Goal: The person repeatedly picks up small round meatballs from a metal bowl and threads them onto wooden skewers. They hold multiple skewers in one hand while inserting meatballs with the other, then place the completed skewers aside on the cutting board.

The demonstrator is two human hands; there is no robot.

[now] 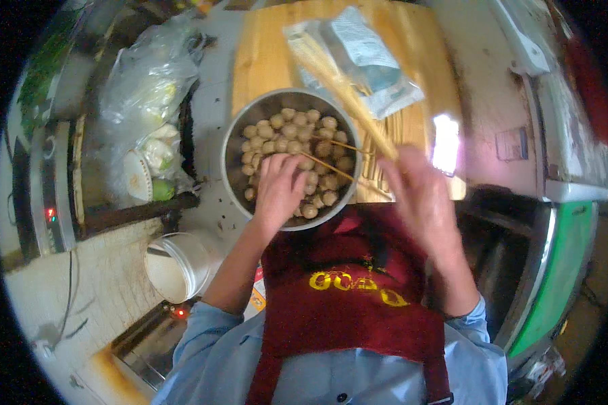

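Note:
A round metal pot (226, 157) holds many brownish balls (290, 131), which look like meatballs. My left hand (282, 190) reaches into it, fingers curled down among the balls; whether it grips one is hidden. My right hand (418, 190), blurred, is closed around one end of a bundle of thin wooden skewers (357, 109) that points up and left over the table. Two skewers (329, 167) carrying balls lean on the pot's right rim. More loose skewers (396, 132) lie on the wooden table beside the pot.
A clear plastic packet (370, 66) lies on the wooden table (263, 45). A lit phone (445, 145) is near its right edge. To the left are plastic bags with vegetables (157, 101) and a white bucket (177, 268). A green-fronted cabinet (557, 273) stands at the right.

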